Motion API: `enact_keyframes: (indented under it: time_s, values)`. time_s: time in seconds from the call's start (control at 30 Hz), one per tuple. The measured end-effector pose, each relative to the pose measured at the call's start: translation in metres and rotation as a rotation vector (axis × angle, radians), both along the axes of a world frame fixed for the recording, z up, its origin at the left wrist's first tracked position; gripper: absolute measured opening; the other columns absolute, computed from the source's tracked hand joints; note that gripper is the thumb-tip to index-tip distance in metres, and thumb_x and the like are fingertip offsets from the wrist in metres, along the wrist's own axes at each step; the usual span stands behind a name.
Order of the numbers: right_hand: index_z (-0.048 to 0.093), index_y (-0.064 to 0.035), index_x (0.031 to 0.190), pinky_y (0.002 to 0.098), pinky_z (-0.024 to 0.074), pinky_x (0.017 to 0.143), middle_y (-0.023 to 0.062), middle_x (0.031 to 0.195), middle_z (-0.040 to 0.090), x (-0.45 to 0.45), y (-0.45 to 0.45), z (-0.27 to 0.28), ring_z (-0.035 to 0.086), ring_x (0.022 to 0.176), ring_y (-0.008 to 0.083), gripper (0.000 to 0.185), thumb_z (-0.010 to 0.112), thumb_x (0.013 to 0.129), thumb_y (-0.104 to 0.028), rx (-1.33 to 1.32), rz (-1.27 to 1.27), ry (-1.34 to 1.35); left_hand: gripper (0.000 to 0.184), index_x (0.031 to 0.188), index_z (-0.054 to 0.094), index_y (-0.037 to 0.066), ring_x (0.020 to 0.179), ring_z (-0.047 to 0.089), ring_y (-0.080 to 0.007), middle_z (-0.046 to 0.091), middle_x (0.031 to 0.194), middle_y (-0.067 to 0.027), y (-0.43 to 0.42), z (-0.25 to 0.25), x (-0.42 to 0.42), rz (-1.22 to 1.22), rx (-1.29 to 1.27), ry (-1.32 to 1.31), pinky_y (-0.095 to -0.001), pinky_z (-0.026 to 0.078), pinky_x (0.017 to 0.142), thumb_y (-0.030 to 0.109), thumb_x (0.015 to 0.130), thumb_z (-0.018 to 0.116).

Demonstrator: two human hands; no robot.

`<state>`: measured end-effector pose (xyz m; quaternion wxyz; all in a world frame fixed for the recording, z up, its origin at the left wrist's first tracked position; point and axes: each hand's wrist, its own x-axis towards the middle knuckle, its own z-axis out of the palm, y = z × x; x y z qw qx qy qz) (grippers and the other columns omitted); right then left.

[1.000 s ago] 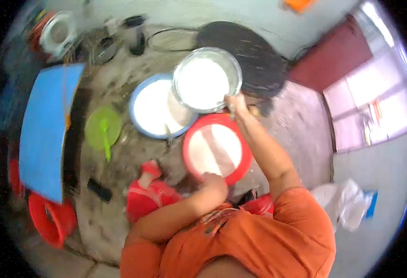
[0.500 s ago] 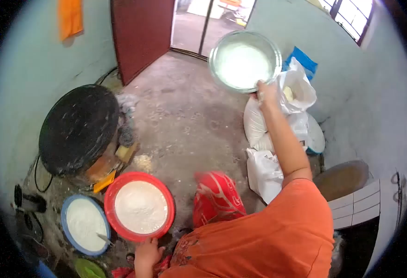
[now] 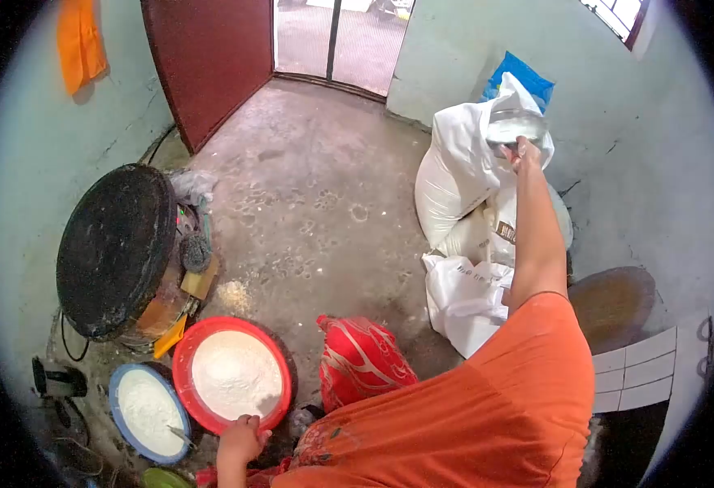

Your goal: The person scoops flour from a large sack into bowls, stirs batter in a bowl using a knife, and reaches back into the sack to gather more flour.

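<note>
My right hand (image 3: 524, 153) grips a clear bowl (image 3: 516, 126) by its edge, out at arm's length. The bowl is tilted inside the mouth of a white sack (image 3: 458, 163), and the sack's contents are mostly hidden. Low in the view, my left hand (image 3: 241, 442) has its fingers curled at the near rim of a red basin (image 3: 180, 366). White powder (image 3: 235, 370) is heaped in that basin. Close on its left stands a blue-rimmed basin (image 3: 115, 398), holding white powder and the handle of a utensil (image 3: 179, 433).
A round black-topped appliance (image 3: 117, 252) stands at left. More white bags (image 3: 467, 301) lean below the sack, with a blue packet (image 3: 528, 77) behind it. A brown round board (image 3: 613, 305) is by the right wall. A dark red door (image 3: 210, 65) stands open.
My right hand has carried the bowl from above the floor rightward, down into the sack's mouth. My left hand stays by the red basin's rim. The view has shifted slightly.
</note>
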<state>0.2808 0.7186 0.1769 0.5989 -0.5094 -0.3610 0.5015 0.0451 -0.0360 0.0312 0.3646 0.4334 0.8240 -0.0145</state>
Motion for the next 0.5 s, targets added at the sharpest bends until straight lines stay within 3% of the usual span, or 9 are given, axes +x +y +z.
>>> enact_keyframes:
  time_s: [0.07,0.13,0.17,0.23,0.3,0.37,0.4,0.43,0.5]
  values:
    - [0.05,0.0048,0.111,0.0327,0.0508,0.05,0.0187,0.102,0.055,-0.017,-0.009,-0.004,0.062,0.078,0.0292,0.033,0.057,0.08,-0.006,0.005,0.047,0.12,0.047,0.117,0.053,0.004,0.1,0.056,-0.0371,0.056,0.112,-0.0186,0.0,0.0,0.0,0.005,0.019,0.017,-0.0451,0.047,0.084,0.038,0.084,0.056]
    - [0.049,0.0034,0.114,0.0322,0.0534,0.068,0.016,0.109,0.055,-0.039,-0.016,-0.003,0.062,0.087,0.0289,0.032,0.055,0.084,-0.007,0.351,-0.397,-0.678,0.047,0.118,0.052,0.004,0.102,0.055,-0.0372,0.054,0.117,-0.019,0.003,0.011,0.002,0.022,0.003,0.001,-0.0442,0.046,0.086,0.038,0.085,0.056]
    - [0.049,0.0034,0.114,0.0322,0.0534,0.068,0.016,0.109,0.055,-0.053,-0.023,-0.004,0.062,0.087,0.0289,0.032,0.055,0.084,-0.007,0.354,-0.371,-0.686,0.047,0.117,0.053,0.004,0.102,0.055,-0.0376,0.053,0.118,-0.0194,0.001,0.013,0.002,0.062,0.0,-0.025,-0.0443,0.046,0.086,0.037,0.085,0.056]
    - [0.046,0.0041,0.118,0.0318,0.0495,0.08,0.0153,0.108,0.054,-0.092,-0.058,-0.002,0.061,0.095,0.0282,0.036,0.052,0.085,-0.008,0.798,-0.274,-0.578,0.046,0.115,0.054,0.002,0.101,0.055,-0.0379,0.055,0.115,-0.0196,-0.004,0.015,-0.001,0.045,-0.005,-0.005,-0.0451,0.046,0.085,0.036,0.084,0.057]
    - [0.045,0.0034,0.122,0.0328,0.049,0.082,0.0152,0.115,0.053,-0.14,-0.15,0.013,0.059,0.1,0.0255,0.038,0.051,0.086,-0.006,0.658,0.299,-0.114,0.043,0.111,0.055,0.002,0.1,0.056,-0.0381,0.056,0.112,-0.02,0.007,0.047,-0.001,0.099,-0.026,0.018,-0.046,0.046,0.083,0.034,0.084,0.057]
    - [0.046,0.0031,0.121,0.032,0.0496,0.08,0.0131,0.119,0.051,-0.176,-0.25,0.014,0.061,0.097,0.0236,0.035,0.051,0.087,-0.006,0.497,0.724,0.004,0.035,0.107,0.056,0.001,0.096,0.056,-0.0372,0.057,0.106,-0.0195,0.001,0.053,-0.002,0.087,0.159,0.143,-0.045,0.047,0.081,0.028,0.084,0.057]
    - [0.047,0.0024,0.121,0.0316,0.0497,0.079,0.0113,0.118,0.052,-0.187,-0.293,0.008,0.062,0.093,0.0227,0.034,0.051,0.087,-0.005,0.397,0.896,0.022,0.041,0.116,0.052,0.001,0.103,0.054,-0.0368,0.056,0.115,-0.019,0.005,0.066,-0.004,0.141,0.112,0.119,-0.0439,0.045,0.087,0.025,0.083,0.058]
    - [0.048,0.0017,0.12,0.0312,0.0498,0.079,0.0094,0.116,0.054,-0.198,-0.331,0.0,0.063,0.09,0.0219,0.033,0.051,0.087,-0.004,0.3,1.069,0.03,0.041,0.116,0.051,0.001,0.102,0.054,-0.0366,0.055,0.116,-0.0181,-0.004,0.054,-0.004,0.129,0.224,0.192,-0.044,0.045,0.085,0.023,0.082,0.059]
    - [0.049,0.0,0.12,0.0311,0.0503,0.077,0.0082,0.116,0.054,-0.219,-0.405,-0.02,0.063,0.088,0.021,0.034,0.052,0.087,-0.004,0.182,1.304,-0.071,0.037,0.113,0.052,0.002,0.099,0.056,-0.0349,0.056,0.109,-0.0173,-0.011,0.067,-0.008,0.174,0.287,0.226,-0.0433,0.046,0.083,0.019,0.081,0.059]
